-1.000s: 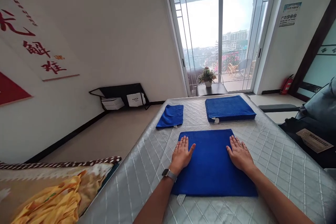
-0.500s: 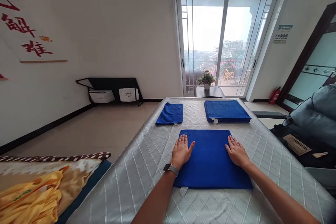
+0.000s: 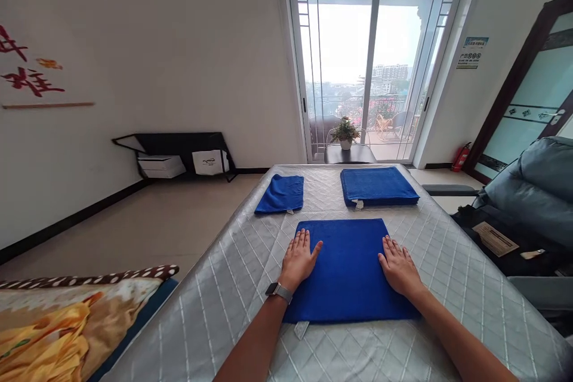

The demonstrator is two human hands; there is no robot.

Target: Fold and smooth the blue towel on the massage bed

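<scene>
Blue cloth [image 3: 347, 277] lies flat and nearly square to the viewer on a silver quilted mattress [image 3: 224, 292], its near edge straight and a white tag [image 3: 301, 330] sticking out at the near left corner. The left hand [image 3: 299, 258] rests palm down along the left edge, fingers together and thumb pointing inward; the right hand [image 3: 398, 265] mirrors it on the right edge. Both are spread flat and grip nothing. Set opposite each other like this, they seem placed to press the cloth smooth and keep its sides even. A smartwatch [image 3: 278, 292] sits on the left wrist, clear of the fabric.

Just beyond, to the left, is a smaller blue cloth [image 3: 284, 194], rumpled, with one corner drawn to a slant. To the right is a neat stack of blue cloths [image 3: 378, 184], edges roughly aligned, probably set apart to leave the near area as working room. Past the mattress, a potted plant [image 3: 345, 134] stands before a sliding glass door [image 3: 370, 71], with a grey armchair [image 3: 537, 176] off to the right.
</scene>
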